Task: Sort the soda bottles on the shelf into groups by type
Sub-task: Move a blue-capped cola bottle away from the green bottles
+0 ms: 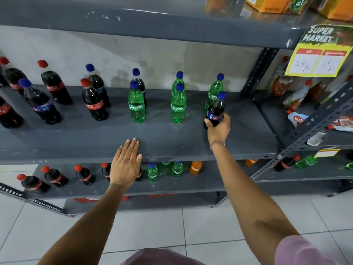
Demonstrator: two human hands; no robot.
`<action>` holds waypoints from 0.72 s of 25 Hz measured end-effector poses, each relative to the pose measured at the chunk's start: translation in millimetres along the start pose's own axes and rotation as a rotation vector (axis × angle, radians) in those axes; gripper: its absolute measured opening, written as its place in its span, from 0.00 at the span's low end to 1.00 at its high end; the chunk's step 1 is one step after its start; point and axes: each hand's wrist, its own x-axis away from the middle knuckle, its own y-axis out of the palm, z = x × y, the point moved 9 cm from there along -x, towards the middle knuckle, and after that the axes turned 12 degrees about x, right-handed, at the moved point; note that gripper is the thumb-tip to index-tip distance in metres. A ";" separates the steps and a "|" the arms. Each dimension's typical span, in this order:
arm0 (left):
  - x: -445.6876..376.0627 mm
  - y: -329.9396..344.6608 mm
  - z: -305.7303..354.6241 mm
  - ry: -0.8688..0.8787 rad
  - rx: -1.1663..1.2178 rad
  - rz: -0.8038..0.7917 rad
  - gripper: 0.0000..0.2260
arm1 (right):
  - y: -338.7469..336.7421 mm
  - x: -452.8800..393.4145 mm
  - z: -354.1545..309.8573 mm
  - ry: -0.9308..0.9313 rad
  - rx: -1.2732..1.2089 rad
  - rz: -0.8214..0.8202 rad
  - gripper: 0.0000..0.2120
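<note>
My right hand (pixel 218 129) grips a dark cola bottle with a blue cap and blue label (pixel 215 109) near the right end of the grey shelf (pixel 172 138), just in front of a green Sprite bottle (pixel 214 90). Other Sprite bottles stand at the middle (pixel 136 105) and to its right (pixel 178 104). Red-capped Coca-Cola bottles (pixel 93 101) and blue-capped dark cola bottles (pixel 39 103) are mixed along the left. My left hand (pixel 126 163) lies flat, fingers together, on the shelf's front edge and holds nothing.
The lower shelf (pixel 133 188) carries more cola, Sprite and one orange bottle (pixel 195 167). A yellow price sign (pixel 319 54) hangs at the upper right. A second rack (pixel 309 131) with packets and bottles stands to the right. Orange cartons (pixel 271 3) sit on the top shelf.
</note>
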 end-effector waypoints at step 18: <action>23.5 -67.2 -130.9 -0.077 -0.017 -0.078 0.30 | 172.0 185.8 -109.8 -0.148 -0.087 -0.300 0.26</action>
